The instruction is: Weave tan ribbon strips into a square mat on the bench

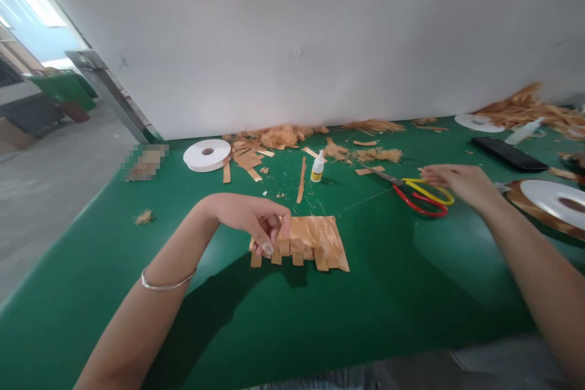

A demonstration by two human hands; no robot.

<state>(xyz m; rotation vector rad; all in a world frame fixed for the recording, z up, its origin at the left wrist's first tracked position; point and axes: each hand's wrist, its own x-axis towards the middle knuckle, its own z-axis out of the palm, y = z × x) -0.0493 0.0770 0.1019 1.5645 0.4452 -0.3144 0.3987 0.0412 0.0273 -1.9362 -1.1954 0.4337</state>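
Note:
A woven piece of tan strips (325,241) lies flat on the green table, loose strip ends pointing toward me. My left hand (261,224) is over its left part, fingers curled and pressed together; whatever they hold, if anything, is hidden. Off to the right, my right hand (450,180) is above the table, just behind the scissors (418,197) with one yellow and one red handle. Its fingers are bent together, and their tips are too blurred to show anything between them. A small white glue bottle (317,167) stands upright behind the woven piece.
Cut strips (247,157) and fibre scraps (281,135) lie along the white partition (297,42). A white roll (207,155) sits at back left. At right are a black phone (509,153), another bottle (525,131) and a large tape roll (555,204).

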